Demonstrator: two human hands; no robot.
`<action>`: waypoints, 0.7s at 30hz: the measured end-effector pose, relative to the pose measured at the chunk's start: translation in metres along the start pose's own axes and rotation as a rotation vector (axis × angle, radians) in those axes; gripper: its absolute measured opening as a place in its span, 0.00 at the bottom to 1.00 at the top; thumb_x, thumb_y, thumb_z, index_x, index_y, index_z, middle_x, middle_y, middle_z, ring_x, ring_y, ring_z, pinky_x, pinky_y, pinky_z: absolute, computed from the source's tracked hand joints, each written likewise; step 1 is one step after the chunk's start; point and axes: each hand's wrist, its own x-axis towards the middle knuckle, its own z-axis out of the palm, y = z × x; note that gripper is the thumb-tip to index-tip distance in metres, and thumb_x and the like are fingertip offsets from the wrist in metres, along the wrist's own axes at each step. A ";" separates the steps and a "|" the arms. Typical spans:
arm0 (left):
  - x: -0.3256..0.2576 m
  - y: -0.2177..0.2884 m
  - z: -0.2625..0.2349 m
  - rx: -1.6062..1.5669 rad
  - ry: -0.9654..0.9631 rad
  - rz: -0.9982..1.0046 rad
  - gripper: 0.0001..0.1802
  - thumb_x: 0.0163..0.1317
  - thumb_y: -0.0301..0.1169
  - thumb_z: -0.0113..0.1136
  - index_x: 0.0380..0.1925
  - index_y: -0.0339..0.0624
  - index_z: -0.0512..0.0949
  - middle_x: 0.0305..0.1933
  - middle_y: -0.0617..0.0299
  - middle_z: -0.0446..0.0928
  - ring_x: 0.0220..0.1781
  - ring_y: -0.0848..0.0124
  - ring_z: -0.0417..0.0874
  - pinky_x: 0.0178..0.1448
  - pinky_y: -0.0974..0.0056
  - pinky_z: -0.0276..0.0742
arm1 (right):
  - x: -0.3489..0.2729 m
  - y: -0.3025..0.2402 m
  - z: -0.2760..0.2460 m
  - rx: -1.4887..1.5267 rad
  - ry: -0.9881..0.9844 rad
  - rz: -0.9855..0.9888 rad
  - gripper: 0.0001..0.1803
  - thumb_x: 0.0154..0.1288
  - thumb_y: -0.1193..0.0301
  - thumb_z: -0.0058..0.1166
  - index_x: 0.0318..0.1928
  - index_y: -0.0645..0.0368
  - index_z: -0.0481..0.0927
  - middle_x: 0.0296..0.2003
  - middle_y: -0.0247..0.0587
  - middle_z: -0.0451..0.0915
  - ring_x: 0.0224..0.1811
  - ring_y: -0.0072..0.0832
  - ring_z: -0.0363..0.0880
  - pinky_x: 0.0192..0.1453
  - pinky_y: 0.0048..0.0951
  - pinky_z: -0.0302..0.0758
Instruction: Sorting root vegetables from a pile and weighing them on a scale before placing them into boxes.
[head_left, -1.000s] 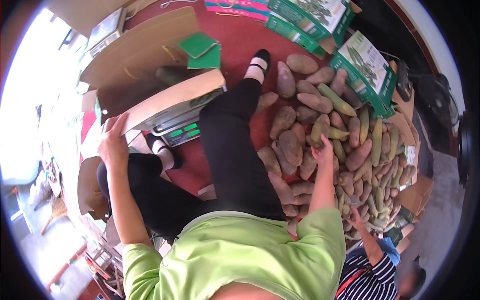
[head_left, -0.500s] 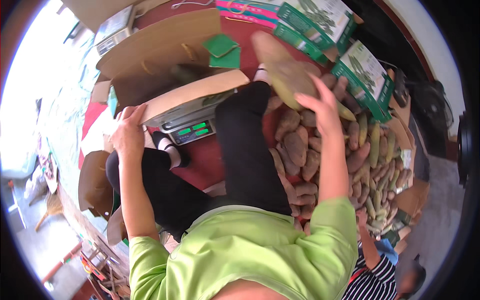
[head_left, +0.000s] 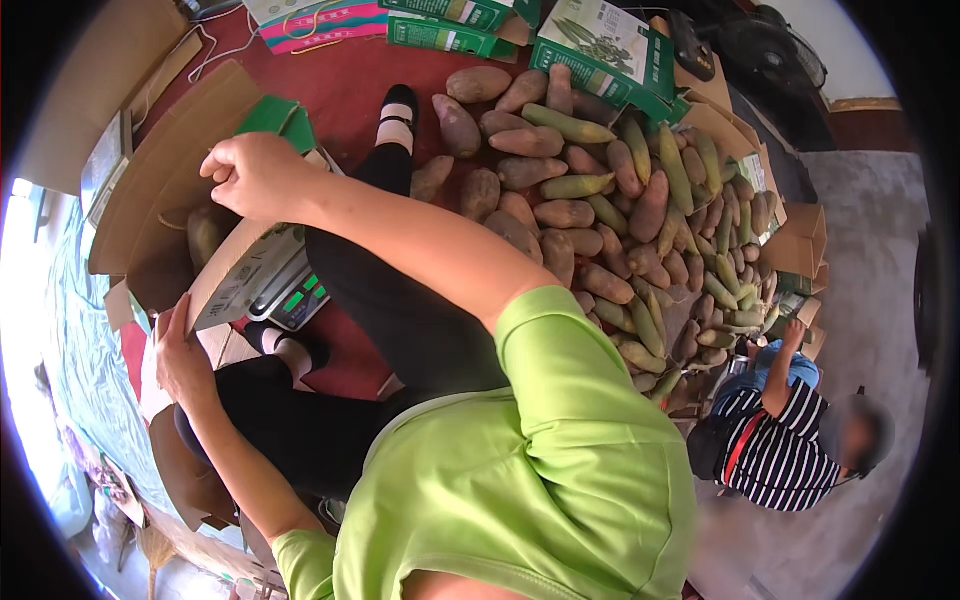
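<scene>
My left hand (head_left: 188, 365) grips the near edge of an open cardboard box (head_left: 150, 165), its fingers wrapped over the wall. The box leans on or sits at a digital scale (head_left: 290, 298) with lit green displays. Inside the box lies a radish-like root vegetable (head_left: 207, 235), partly hidden by the near wall. Over the box's opening, my right hand (head_left: 262, 178) has its fingers curled, and nothing shows in them. My right forearm crosses above my leg.
A broad heap of reddish-brown and green roots (head_left: 600, 215) covers the red floor covering to my right. Green printed cartons (head_left: 600, 50) stand beyond it. A black fan (head_left: 770, 50) is at the far right. Another person in a striped shirt (head_left: 775, 440) is beside the heap.
My right hand has swung left from the heap to over the box and no longer shows the large root it held. The view has turned right; my left hand stays on the box edge.
</scene>
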 end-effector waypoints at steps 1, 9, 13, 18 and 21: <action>-0.001 0.001 -0.001 0.007 -0.012 -0.017 0.24 0.53 0.19 0.48 0.48 0.55 0.77 0.45 0.66 0.76 0.45 0.60 0.79 0.44 0.59 0.74 | -0.009 -0.003 -0.014 0.030 0.078 -0.110 0.13 0.49 0.70 0.57 0.37 0.63 0.81 0.33 0.46 0.81 0.38 0.38 0.80 0.44 0.33 0.76; 0.001 -0.006 0.007 0.039 0.096 0.106 0.21 0.55 0.19 0.50 0.47 0.52 0.78 0.44 0.64 0.77 0.45 0.61 0.79 0.46 0.60 0.74 | -0.099 0.100 -0.156 -0.074 0.491 0.125 0.10 0.54 0.73 0.54 0.37 0.61 0.82 0.34 0.44 0.82 0.36 0.30 0.81 0.41 0.28 0.75; 0.003 -0.014 0.015 0.072 0.153 0.171 0.21 0.55 0.19 0.50 0.47 0.53 0.78 0.44 0.65 0.77 0.45 0.62 0.80 0.46 0.61 0.74 | -0.186 0.184 -0.224 -0.259 0.587 0.541 0.13 0.53 0.70 0.55 0.40 0.61 0.81 0.36 0.46 0.82 0.41 0.35 0.81 0.46 0.31 0.74; -0.001 -0.008 0.011 0.018 0.105 0.073 0.22 0.55 0.20 0.50 0.48 0.53 0.78 0.45 0.65 0.77 0.47 0.64 0.80 0.47 0.63 0.74 | -0.286 0.245 -0.298 -0.706 0.714 0.877 0.21 0.53 0.66 0.54 0.49 0.58 0.76 0.45 0.54 0.78 0.50 0.45 0.76 0.53 0.38 0.71; -0.001 -0.015 0.016 0.006 0.126 0.101 0.22 0.55 0.19 0.50 0.48 0.52 0.78 0.45 0.64 0.77 0.46 0.64 0.80 0.47 0.63 0.73 | -0.325 0.266 -0.326 -0.658 0.928 1.135 0.33 0.51 0.67 0.57 0.60 0.57 0.64 0.52 0.54 0.73 0.52 0.43 0.73 0.53 0.38 0.71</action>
